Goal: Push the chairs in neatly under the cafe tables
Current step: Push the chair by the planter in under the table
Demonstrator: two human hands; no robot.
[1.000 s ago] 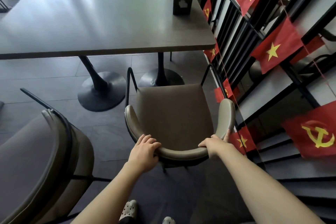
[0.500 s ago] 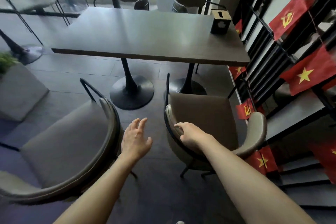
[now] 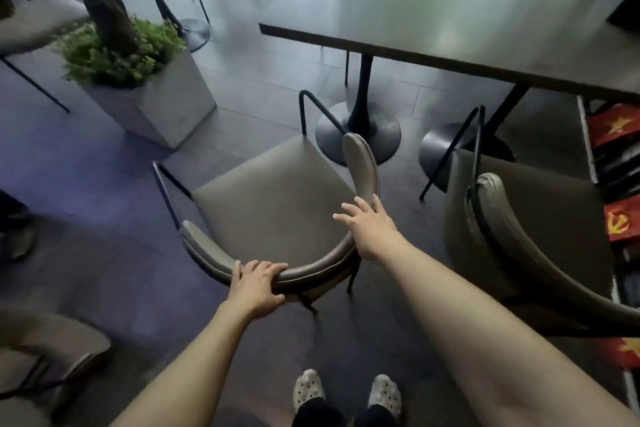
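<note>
A grey padded chair (image 3: 273, 198) with a curved backrest and black metal legs stands in front of me, turned at an angle and pulled out from the dark cafe table (image 3: 450, 10). My left hand (image 3: 258, 286) grips the rear of its curved backrest. My right hand (image 3: 369, 229) hovers over the backrest's right side with fingers spread, holding nothing. A second matching chair (image 3: 540, 239) stands to the right, nearer the table's edge.
A concrete planter with green leaves (image 3: 152, 87) stands at the left, close to the chair. The table's two round pedestal bases (image 3: 358, 132) sit on the floor ahead. Red flags (image 3: 620, 222) hang along the right railing. Another chair's edge (image 3: 52, 357) is at bottom left.
I turned left from the right-hand chair to the left one. My left hand took hold of its backrest, and my right hand left the right chair and reached over.
</note>
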